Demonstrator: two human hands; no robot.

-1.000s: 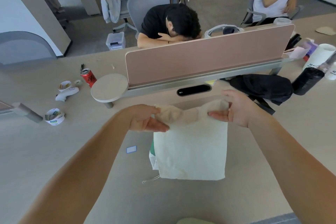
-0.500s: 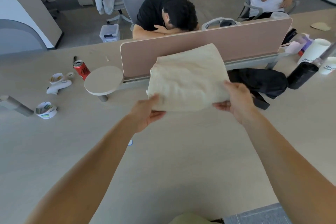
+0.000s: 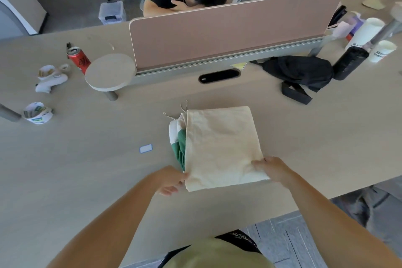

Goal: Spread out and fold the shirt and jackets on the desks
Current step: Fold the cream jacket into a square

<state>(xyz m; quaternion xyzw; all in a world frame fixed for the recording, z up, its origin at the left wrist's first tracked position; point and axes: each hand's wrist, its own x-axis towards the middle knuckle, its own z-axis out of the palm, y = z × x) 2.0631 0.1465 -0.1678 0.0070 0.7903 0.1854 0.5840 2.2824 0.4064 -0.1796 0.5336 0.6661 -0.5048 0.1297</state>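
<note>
Both my bare forearms reach forward from the bottom of the view, converging a little. My left grip [image 3: 171,180] is knuckles-up, fingers curled under and thumb pinched at the near left corner of the garment [image 3: 221,148]. My right grip [image 3: 272,168] lies palm-down, fingers closed over its near right corner.

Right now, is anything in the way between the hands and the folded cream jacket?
No. The left hand pinches the near left corner of the folded cream jacket, and the right hand grips its near right edge. Both touch the cloth directly. The jacket lies flat on the desk.
</note>
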